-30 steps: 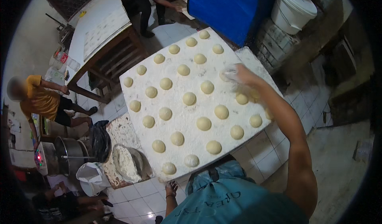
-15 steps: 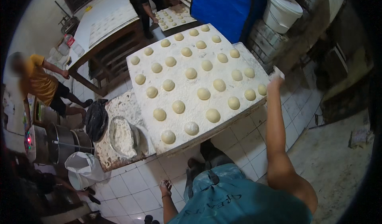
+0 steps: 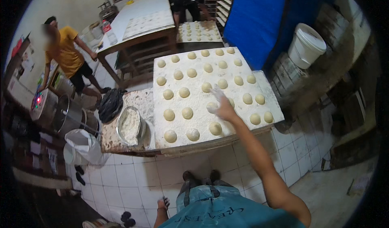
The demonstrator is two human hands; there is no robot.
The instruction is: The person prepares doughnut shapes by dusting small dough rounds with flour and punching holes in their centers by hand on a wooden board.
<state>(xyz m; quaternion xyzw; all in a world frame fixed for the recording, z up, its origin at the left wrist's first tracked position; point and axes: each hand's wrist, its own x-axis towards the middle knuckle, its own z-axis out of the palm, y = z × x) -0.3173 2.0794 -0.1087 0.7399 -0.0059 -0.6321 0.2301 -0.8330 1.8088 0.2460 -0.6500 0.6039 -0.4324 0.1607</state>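
Observation:
My right hand [image 3: 222,105], floury, reaches over the middle of a flour-dusted board [image 3: 247,137], its fingers stretched out and apart. Its fingertips are close to one dough ball [image 3: 206,87], and a second dough ball [image 3: 212,107] lies right beside the palm; whether it touches either I cannot tell. The hand partly covers a third dough ball [image 3: 231,102]. Several more round, pale balls stand in rough rows across the board. Down by my side hangs my left hand [image 3: 163,203], empty, with its fingers loosely apart.
Left of the board, a tub of flour [image 3: 130,126] and a black plastic bag [image 3: 111,105] sit on a worn table. A white bucket [image 3: 306,45] stands on bricks at right. One person in yellow [image 3: 68,51] stands left; another person [image 3: 190,3] handles a dough tray [image 3: 199,31] behind.
My right hand has come from the board's right edge to above its middle. My view has shifted, and the person in the back now bends over the tray.

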